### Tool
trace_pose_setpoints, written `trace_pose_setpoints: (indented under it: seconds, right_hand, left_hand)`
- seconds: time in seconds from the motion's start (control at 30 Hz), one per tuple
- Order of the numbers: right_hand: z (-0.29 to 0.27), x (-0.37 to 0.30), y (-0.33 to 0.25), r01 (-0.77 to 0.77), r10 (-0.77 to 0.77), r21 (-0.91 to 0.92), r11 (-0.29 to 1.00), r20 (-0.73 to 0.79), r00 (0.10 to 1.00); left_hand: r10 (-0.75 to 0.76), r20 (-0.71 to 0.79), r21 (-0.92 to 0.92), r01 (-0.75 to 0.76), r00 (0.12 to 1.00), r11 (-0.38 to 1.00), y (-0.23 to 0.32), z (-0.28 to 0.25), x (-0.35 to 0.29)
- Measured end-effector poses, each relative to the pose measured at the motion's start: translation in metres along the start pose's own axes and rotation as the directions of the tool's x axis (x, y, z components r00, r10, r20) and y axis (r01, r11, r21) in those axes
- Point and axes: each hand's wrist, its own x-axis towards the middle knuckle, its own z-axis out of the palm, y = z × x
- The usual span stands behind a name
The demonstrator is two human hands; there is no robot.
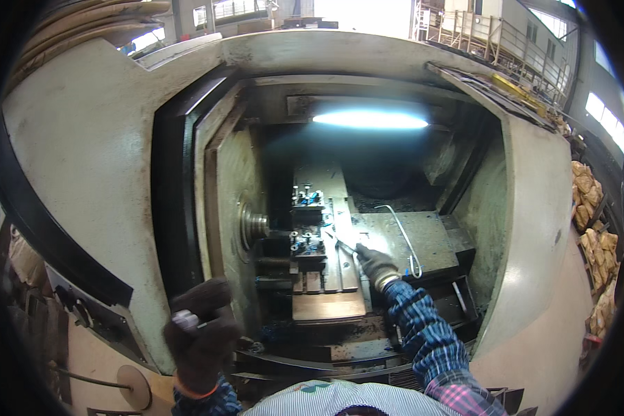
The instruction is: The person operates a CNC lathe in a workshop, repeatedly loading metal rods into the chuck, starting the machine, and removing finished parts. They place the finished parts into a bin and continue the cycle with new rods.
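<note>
My left hand [202, 340], in a dark glove, is raised in front of the lathe opening, closed around a small shiny metal part [185, 319]. Inside the lathe, my right hand [376, 265], gloved too, grips a slim, light-coloured tool [344, 244] whose exact kind I cannot make out. The tool points up and left, its far end by the bright slotted slide plate [340, 263]. Left of that end stand two tool blocks, a rear one [308, 199] and a front one [308, 247], each with bolts. The round spindle nose [256, 226] sticks out of the wall left of them.
A bent white rod or tube [404, 239] lies on the flat metal cover right of my right hand. A lit tube lamp [371, 120] hangs at the back. The pale machine housing [534, 229] frames the opening. Brown wrapped bundles [598, 253] are stacked far right.
</note>
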Motion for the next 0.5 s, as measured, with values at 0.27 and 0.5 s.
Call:
trace_pose_setpoints:
  seconds: [0.27,0.5]
  right_hand:
    - [-0.039,0.052,-0.037,-0.309,0.35,0.394,0.866,-0.034,0.936]
    - [-0.065,0.089,-0.13,0.109,-0.069,-0.171,0.979,0.223,0.972]
  left_hand:
    - [-0.376,-0.554,-0.266,0.269,0.743,0.925,0.011,-0.183,-0.093]
    - [0.029,-0.594,0.668,0.473,0.804,0.574,-0.023,-0.241,-0.115]
